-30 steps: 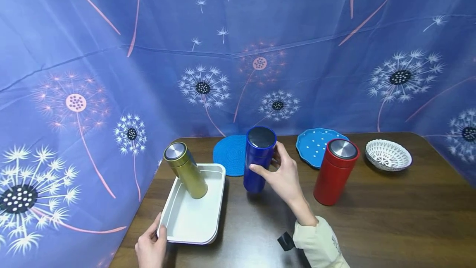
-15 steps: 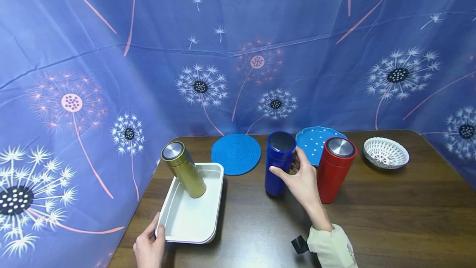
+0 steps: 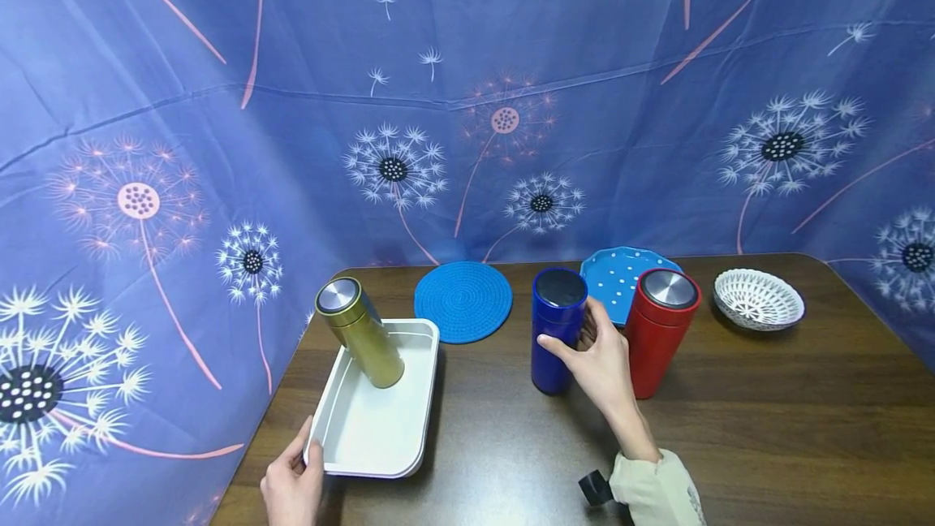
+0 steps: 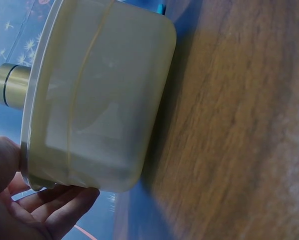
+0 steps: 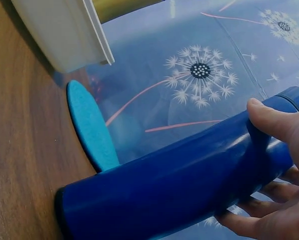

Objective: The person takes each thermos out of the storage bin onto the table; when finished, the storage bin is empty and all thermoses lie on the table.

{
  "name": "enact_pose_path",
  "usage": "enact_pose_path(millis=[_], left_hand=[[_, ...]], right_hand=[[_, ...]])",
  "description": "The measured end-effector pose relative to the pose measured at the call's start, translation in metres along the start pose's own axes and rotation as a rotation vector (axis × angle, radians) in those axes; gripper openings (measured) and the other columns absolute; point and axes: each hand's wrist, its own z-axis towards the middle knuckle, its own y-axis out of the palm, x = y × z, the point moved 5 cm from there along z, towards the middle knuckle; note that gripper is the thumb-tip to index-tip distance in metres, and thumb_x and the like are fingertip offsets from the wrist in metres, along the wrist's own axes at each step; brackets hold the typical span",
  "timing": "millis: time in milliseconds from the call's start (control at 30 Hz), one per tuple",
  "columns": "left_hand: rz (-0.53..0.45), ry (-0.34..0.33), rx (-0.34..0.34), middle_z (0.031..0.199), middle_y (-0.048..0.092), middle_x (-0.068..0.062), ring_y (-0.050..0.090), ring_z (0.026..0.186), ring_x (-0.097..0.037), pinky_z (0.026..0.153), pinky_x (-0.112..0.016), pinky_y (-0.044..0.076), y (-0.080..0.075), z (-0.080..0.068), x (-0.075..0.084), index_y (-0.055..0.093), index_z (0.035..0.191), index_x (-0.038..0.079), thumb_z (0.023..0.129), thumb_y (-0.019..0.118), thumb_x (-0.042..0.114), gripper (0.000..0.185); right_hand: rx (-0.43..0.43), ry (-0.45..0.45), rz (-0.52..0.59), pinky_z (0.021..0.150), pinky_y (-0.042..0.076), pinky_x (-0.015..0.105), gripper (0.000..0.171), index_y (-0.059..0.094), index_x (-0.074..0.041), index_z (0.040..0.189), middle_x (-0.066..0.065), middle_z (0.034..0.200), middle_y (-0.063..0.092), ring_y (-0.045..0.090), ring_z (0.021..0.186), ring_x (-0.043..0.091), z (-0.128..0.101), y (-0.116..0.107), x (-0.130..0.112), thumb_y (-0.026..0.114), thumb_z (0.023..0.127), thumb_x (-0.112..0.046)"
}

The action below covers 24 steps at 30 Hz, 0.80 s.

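Observation:
My right hand (image 3: 602,360) grips a blue thermos flask (image 3: 553,347) with a dark lid, thumb on the near side and fingers round the back. The flask stands upright, its base (image 5: 60,212) right at the tabletop in the right wrist view. A white rectangular tub (image 3: 380,437) sits at the left of the table. My left hand (image 3: 294,481) pinches its near left corner, thumb on the rim and fingers under it, as the left wrist view shows too. Inside the tub stands a gold thermos flask (image 3: 365,339) with a silver lid. Close to my right hand stands a red thermos flask (image 3: 661,335).
Behind the tub lies a round blue woven mat (image 3: 463,303). A blue polka-dot plate (image 3: 609,282) is partly hidden behind the red flask. At the back right sits a white openwork bowl (image 3: 758,299). A blue dandelion-print cloth (image 3: 621,144) hangs behind the table.
My right hand has carried the blue flask to the right, away from the mat and toward the red flask, then slightly nearer to me. The left hand stays on the tub.

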Motion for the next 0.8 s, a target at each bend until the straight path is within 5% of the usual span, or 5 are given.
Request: enact_pose_path(millis=[800], left_hand=[[0.018, -0.004, -0.003, 0.089, 0.070, -0.027, 0.033, 0.068, 0.034, 0.061, 0.000, 0.032, -0.0004, 0.0000, 0.0005, 0.071, 0.117, 0.005, 0.084, 0.061, 0.006, 0.034]], right_hand=[[-0.027, -0.041, -0.032, 0.094, 0.046, 0.052, 0.082, 0.039, -0.005, 0.143, 0.024, 0.134, 0.055, 0.055, 0.121, 0.040, -0.0032, 0.0021, 0.0011, 0.084, 0.077, -0.023]])
